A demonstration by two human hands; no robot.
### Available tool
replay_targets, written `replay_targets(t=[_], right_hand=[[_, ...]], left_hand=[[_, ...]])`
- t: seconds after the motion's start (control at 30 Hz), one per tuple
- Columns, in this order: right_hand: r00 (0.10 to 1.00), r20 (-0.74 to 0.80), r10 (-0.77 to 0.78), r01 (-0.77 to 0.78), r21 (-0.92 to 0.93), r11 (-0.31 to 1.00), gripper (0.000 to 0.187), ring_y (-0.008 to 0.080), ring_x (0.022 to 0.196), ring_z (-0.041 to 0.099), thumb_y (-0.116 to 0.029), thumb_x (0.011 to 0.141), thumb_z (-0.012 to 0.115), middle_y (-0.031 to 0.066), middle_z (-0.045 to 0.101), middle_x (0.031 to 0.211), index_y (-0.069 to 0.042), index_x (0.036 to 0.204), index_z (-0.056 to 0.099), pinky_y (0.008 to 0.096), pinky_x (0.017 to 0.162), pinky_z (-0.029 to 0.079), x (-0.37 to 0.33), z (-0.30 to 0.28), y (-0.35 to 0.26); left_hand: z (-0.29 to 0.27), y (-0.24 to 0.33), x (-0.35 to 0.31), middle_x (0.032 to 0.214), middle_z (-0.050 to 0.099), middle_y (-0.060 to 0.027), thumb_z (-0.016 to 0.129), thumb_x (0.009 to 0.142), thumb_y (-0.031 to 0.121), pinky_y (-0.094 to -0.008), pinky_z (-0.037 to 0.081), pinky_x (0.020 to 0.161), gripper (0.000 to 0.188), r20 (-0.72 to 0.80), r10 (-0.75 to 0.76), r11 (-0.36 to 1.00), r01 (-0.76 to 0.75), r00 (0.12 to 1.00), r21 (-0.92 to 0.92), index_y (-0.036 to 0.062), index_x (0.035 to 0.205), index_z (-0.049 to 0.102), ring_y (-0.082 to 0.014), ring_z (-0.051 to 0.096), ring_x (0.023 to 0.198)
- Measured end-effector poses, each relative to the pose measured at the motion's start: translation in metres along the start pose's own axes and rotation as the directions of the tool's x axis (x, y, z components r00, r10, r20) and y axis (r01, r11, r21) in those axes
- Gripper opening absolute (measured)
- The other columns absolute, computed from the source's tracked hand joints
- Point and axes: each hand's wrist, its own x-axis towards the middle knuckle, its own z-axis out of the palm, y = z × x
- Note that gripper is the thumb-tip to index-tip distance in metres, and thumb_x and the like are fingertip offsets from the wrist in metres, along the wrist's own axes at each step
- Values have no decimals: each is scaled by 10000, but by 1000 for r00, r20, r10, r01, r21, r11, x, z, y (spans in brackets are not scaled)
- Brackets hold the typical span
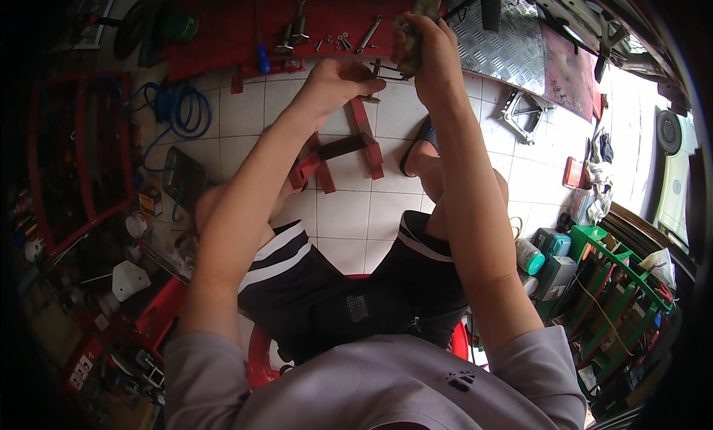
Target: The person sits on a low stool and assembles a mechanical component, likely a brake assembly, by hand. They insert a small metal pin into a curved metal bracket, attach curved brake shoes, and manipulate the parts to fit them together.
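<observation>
- Nearest the camera, your grey shirt (356, 389) fills the lower edge, with black shorts (327, 304) above it; both bare forearms reach up and away from you.
- Your right hand (438, 62) is closed around a grimy, tan-brown metal part (408, 50), held up over the near edge of the tabletop.
- Your left hand (334, 87), just left of it, pinches a slim metal bracket (376, 67) between thumb and fingers; its thin prongs point toward the part.
- Judging by this pose, the step in hand is working bracket and part against each other. Moving on calls for a steady right hold and careful lining-up with the left.
- Beyond, the red tabletop (215, 40) carries a blue-handled screwdriver (264, 61), small nuts and bolts (343, 41) and a wrench (369, 35).
- Below your hands, a red metal frame (338, 149) stands on white floor tiles (290, 103); a coiled blue hose (182, 109) lies left, a green rack (601, 296) stands right.
- Your right fingers hide much of the part. Whether the prongs touch it, you cannot tell. Dark, curved corners swallow the outer clutter.
</observation>
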Motion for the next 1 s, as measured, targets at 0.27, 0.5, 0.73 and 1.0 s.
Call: replay_targets(t=[0.27, 0.5, 0.73, 1.0], right_hand=[[1000, 9, 0, 0, 16, 1000, 127, 163, 556, 540, -131, 890, 568, 60, 585, 702, -46, 965, 512, 309, 524, 460, -1, -3, -1], [1000, 26, -15, 15, 23, 1000, 115, 161, 547, 530, -128, 893, 564, 59, 578, 695, -46, 951, 507, 313, 527, 453, 1, -4, 1], [1000, 6, -1, 1, 11, 1000, 115, 156, 546, 531, -133, 893, 567, 54, 576, 685, -51, 945, 505, 314, 522, 453, 2, -4, 1], [1000, -16, -2, 2, 24, 1000, 119, 154, 555, 538, -138, 890, 569, 53, 583, 695, -55, 957, 514, 315, 525, 460, 2, -3, 2]], left_hand=[[1, 13, -7, 883, 684, -33, 783, 776, 151, -292, 456, 818, 223, 68, -41, 974, 55, 997, -221, 24, 938, 697, -127, 610, 842], [-4, 6, -2, 925, 690, -38, 760, 801, 164, -288, 449, 857, 240, 65, -30, 997, 34, 997, -62, 33, 990, 692, -127, 619, 863], [0, 11, -5, 915, 694, -44, 741, 812, 128, -296, 476, 840, 191, 57, -9, 999, 12, 998, -53, 39, 975, 696, -137, 638, 855], [-4, 7, -1, 877, 685, -30, 775, 783, 137, -287, 476, 814, 203, 154, -52, 978, 82, 987, -193, 40, 940, 692, -125, 627, 835]])
